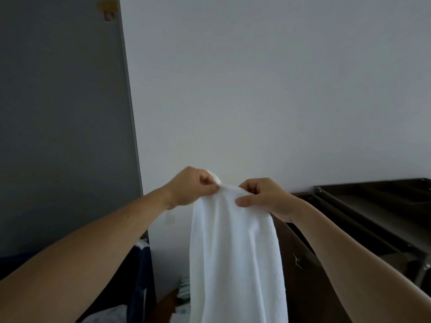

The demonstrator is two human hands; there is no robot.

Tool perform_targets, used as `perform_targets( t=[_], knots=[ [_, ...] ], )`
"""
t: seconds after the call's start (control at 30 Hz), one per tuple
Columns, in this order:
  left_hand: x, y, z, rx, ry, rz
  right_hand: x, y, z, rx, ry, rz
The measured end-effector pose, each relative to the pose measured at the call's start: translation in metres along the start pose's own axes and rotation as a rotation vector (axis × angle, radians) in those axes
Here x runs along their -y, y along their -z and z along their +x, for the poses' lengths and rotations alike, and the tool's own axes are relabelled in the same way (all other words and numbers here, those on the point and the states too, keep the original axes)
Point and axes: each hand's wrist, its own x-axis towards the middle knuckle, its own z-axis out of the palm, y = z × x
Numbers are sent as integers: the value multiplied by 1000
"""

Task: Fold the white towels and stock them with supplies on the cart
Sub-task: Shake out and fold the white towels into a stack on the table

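A pale, bare wall (pixel 256 89) fills most of the view, meeting a darker grey panel (pixel 58 113) that runs down the left side. High on that panel sits a small yellowish patch (pixel 107 8), too blurred to identify. At the right, against the wall, stands a dark brown unit (pixel 377 206) with a flat top and a metal rail (pixel 349 213) slanting along its near edge; a small metal fitting (pixel 297 262) shows on its brown side. Low on the left, dark blue cloth (pixel 142 276) hangs beside the panel, with some pale fabric (pixel 105 315) at the bottom edge.

In the middle, both bare forearms reach up and away from the person. The white towel (pixel 233 252) hangs in the air in front of the wall, between the blue cloth and the brown unit, its lower end running out of the bottom of the view. The left hand (pixel 193 186) pinches the towel's top edge between thumb and curled fingers. The right hand (pixel 263 197), just beside it, grips the same edge with the thumb pressed on the near face of the cloth. The two hands are close together, so the top edge bunches between them.
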Motion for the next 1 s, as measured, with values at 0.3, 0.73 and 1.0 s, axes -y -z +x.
perform_targets(
  t=[0.3,0.73,1.0],
  knots=[
    [15,64,19,-696,133,257,-48,31,-18,312,-214,200],
    [-15,-14,-12,215,18,115,43,-17,16,42,91,-274],
    [-30,9,4,-293,-77,-4,-6,1,0,80,-92,-122]
  ],
)
